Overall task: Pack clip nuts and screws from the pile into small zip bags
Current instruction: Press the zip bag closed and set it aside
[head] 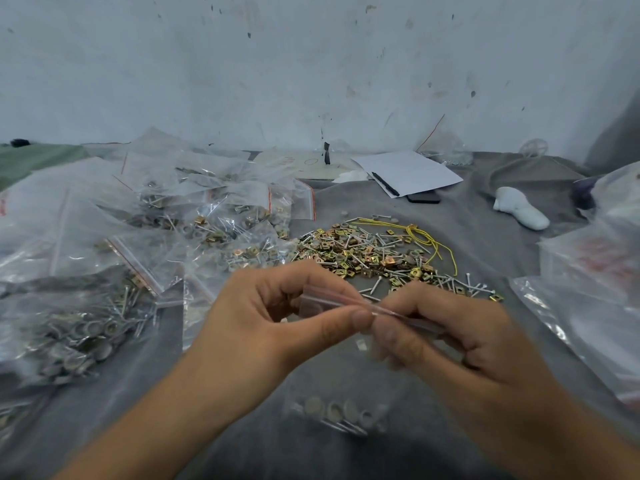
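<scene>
Both hands pinched a small zip bag [337,303] between them, the left hand [277,317] at its near-left end, the right hand [446,327] at its right. The strip ran left to right. The pile [381,254] lay just beyond, slightly nearer the right hand.

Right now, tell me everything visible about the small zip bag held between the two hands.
The small zip bag is clear, thin plastic with a faintly pinkish zip strip along its top edge. It is held in the air above the grey cloth, in front of the loose pile of clip nuts and screws, its top edge running roughly level from left to right. The left hand pinches its left part and the right hand its right part. Motion blur hides whether anything is inside.
</scene>
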Demonstrator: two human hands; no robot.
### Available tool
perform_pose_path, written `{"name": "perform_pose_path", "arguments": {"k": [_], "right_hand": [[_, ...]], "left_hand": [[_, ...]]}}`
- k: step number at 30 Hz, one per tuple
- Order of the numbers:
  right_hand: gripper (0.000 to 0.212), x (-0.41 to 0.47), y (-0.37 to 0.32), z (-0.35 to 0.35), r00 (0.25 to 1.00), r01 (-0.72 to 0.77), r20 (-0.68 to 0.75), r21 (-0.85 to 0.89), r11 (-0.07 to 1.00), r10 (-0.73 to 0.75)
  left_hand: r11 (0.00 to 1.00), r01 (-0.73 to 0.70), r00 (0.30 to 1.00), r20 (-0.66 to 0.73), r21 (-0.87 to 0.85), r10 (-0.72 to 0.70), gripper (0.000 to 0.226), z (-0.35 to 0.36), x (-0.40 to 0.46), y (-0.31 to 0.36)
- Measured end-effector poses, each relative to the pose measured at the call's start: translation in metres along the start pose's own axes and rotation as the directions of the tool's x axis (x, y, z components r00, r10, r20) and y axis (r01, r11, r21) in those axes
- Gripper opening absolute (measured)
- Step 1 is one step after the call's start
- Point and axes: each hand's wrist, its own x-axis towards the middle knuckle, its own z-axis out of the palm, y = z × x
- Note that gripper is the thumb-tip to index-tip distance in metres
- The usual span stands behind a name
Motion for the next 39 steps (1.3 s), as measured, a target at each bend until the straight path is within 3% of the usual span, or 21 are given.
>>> {"name": "perform_pose_path", "arguments": {"k": [10, 17, 29, 36, 39], "right_hand": [[0.02, 0.0, -0.007, -0.007, 0.996, 0.083, 0.046, -0.047, 0.995, -0.08], [0.029, 0.002, -0.011, -0.014, 0.975, 0.208, -0.009, -0.297, 0.932, -0.22], [0.029, 0.004, -0.013, -0.018, 0.976, 0.217, 0.032, -0.176, 0.96, -0.214], [0.034, 0.006, -0.009, -0.044, 0.984, 0.173, -0.012, -0.168, 0.97, -0.178], [0.037, 0.007, -0.004, -0.052, 0.984, 0.15, -0.092, -0.054, 0.987, -0.154]], "left_hand": [[0.99, -0.118, 0.991, 0.074, 0.076, 0.112, 0.009, 0.001, -0.001, 0.001], [0.978, -0.154, 0.988, 0.045, 0.144, 0.149, 0.01, -0.002, -0.001, 0.001], [0.974, -0.214, 0.975, 0.078, 0.075, 0.208, 0.007, 0.0, 0.0, 0.005], [0.972, -0.211, 0.977, -0.003, 0.099, 0.212, 0.012, -0.02, 0.006, 0.005], [0.982, -0.168, 0.967, -0.177, 0.086, 0.181, 0.028, -0.034, 0.008, 0.003]]}}
